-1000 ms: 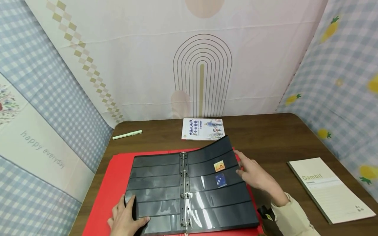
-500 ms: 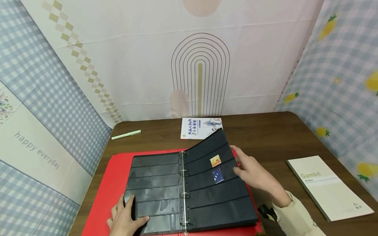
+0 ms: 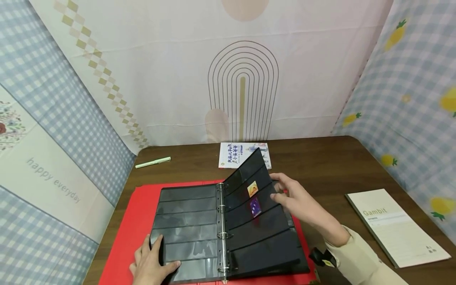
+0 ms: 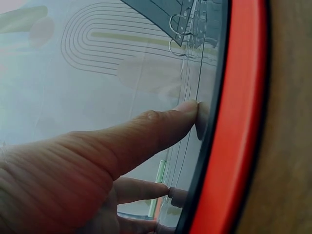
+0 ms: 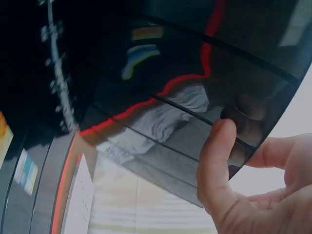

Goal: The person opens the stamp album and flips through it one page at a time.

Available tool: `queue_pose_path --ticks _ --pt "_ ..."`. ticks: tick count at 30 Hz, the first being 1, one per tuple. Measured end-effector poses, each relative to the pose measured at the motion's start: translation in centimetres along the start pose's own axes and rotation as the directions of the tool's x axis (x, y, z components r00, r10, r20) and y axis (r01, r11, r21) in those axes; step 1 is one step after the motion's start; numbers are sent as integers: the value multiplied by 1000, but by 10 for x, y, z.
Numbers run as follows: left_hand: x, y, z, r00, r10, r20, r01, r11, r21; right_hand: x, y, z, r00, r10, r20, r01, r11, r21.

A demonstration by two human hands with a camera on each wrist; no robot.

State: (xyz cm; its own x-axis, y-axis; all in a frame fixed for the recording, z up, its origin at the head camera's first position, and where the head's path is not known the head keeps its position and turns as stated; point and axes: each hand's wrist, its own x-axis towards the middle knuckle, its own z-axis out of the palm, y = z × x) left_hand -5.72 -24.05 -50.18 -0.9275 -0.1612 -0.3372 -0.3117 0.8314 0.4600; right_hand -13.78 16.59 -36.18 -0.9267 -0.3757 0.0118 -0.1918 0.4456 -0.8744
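Nearest, the left hand [image 3: 151, 261] rests with thumb and fingers spread on the outer edge of the left page [image 3: 192, 215], toward its near corner; that page lies flat. The red binder [image 3: 133, 206] lies open on the tabletop [image 3: 320, 158], running out of view at the near side. Its metal rings [image 3: 222, 221] look closed. Right of them, the right hand [image 3: 293, 196] pinches the outer edge of a black leaf [image 3: 263, 229] between thumb and fingers. That leaf tilts up, bearing an orange stamp [image 3: 252, 189] and, just below, a purple-blue stamp [image 3: 255, 207]. I judge the page turn partly done: the leaf is clear of the pages beneath along its outer edge but not yet over the rings, so laying it down on the left page is left. A notebook [image 3: 397, 229] lies by the tabletop's right edge, a pale green pen [image 3: 153, 162] near the far left corner, and a picture book [image 3: 231, 155] at the far edge.
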Motion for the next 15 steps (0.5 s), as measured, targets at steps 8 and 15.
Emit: queue_pose_path --ticks 8,15 --pt "-4 -2 2 1000 0 -18 0 1000 6 10 -20 11 999 17 41 -24 980 197" --pt "-4 0 4 999 14 -51 -14 1000 5 18 -37 21 999 -21 36 14 982 187"
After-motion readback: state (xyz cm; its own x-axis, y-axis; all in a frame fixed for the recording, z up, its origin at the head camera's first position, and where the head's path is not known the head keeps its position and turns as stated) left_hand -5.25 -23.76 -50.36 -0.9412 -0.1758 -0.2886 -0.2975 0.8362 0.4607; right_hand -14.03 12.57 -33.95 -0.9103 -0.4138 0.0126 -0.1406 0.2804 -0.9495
